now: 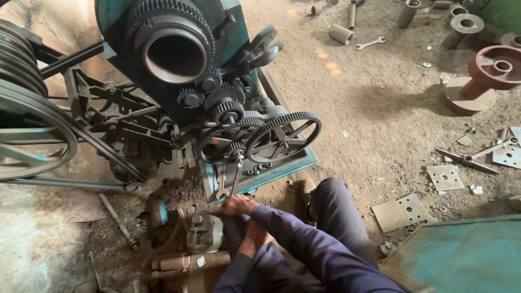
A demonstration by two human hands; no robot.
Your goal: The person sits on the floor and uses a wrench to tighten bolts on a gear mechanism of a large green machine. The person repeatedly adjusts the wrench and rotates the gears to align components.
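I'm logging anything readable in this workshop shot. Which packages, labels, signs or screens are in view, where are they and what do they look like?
Only one possible label: a small pale patch on the rusty brown cylinder on the floor, bottom centre, below the person's hands; too small to tell more.
No packages, signs or screens show.

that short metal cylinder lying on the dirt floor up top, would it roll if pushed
The metal cylinder lies on its side, so it would probably roll, though the gritty dirt floor should slow it. It looks thick-walled, likely heavy for its size and rigid.
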